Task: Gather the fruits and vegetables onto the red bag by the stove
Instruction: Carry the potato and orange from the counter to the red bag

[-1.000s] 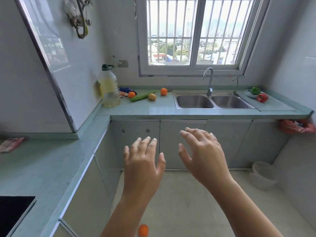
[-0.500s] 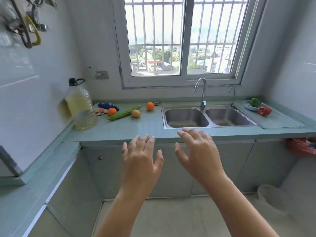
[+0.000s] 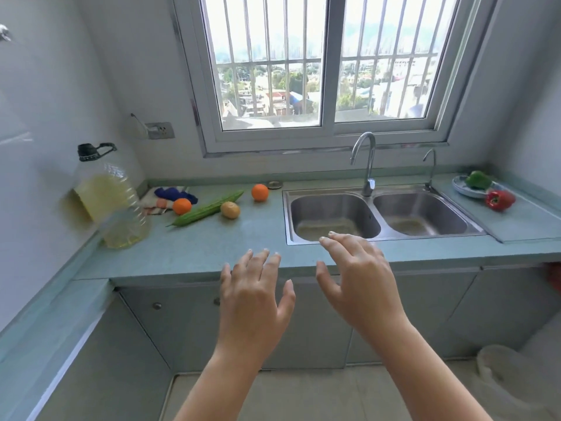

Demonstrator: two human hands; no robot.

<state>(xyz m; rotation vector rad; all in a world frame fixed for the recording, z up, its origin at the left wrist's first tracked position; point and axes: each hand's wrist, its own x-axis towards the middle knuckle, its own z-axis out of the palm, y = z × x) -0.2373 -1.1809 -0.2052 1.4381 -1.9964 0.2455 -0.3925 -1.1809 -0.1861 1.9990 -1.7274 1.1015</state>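
A: Risks? Both hands empty, fingers spread wide: left hand (image 3: 255, 296) low centre, right hand (image 3: 361, 278) beside it.

B: The potato (image 3: 230, 209) and two oranges (image 3: 260, 192) centre-left on the desk (image 3: 194, 247) could roll if nudged; peppers (image 3: 499, 199) sit far right. Red bag unseen.

A: Versus earlier?

B: Desk much closer now, hands reaching over its front edge

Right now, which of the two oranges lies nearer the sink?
The round orange beside the small metal disc; the other orange lies against the cloth, left of the long green gourd.
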